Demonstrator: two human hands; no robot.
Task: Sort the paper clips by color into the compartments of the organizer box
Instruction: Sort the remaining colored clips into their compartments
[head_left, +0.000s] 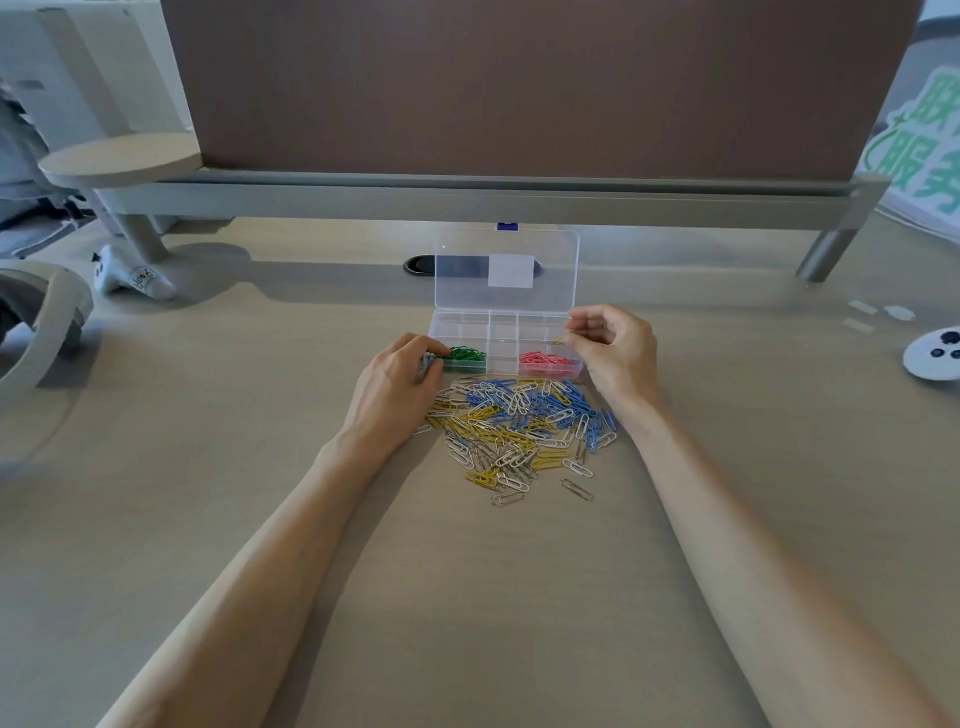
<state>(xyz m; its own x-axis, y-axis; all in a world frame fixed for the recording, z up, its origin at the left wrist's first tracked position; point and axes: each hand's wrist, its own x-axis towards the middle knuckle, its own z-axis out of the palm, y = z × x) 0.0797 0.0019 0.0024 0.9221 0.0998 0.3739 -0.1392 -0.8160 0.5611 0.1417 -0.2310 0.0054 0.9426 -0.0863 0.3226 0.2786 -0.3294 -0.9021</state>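
A clear organizer box (503, 332) stands open on the desk, its lid (506, 267) upright behind it. Green clips (465, 356) fill its near left compartment and pink clips (545, 359) its near right one. A mixed pile of blue, yellow and white clips (519, 431) lies in front of the box. My left hand (395, 384) grips the box's left end beside the green clips. My right hand (615, 345) hovers over the box's right end and pinches a yellow clip (560, 340) between thumb and fingers.
A brown partition (519, 88) on a grey rail closes the back of the desk. White controllers lie at the left (132, 278) and right (932, 356) edges. A headset (41, 322) sits at far left. A cable port (421, 265) is behind the lid.
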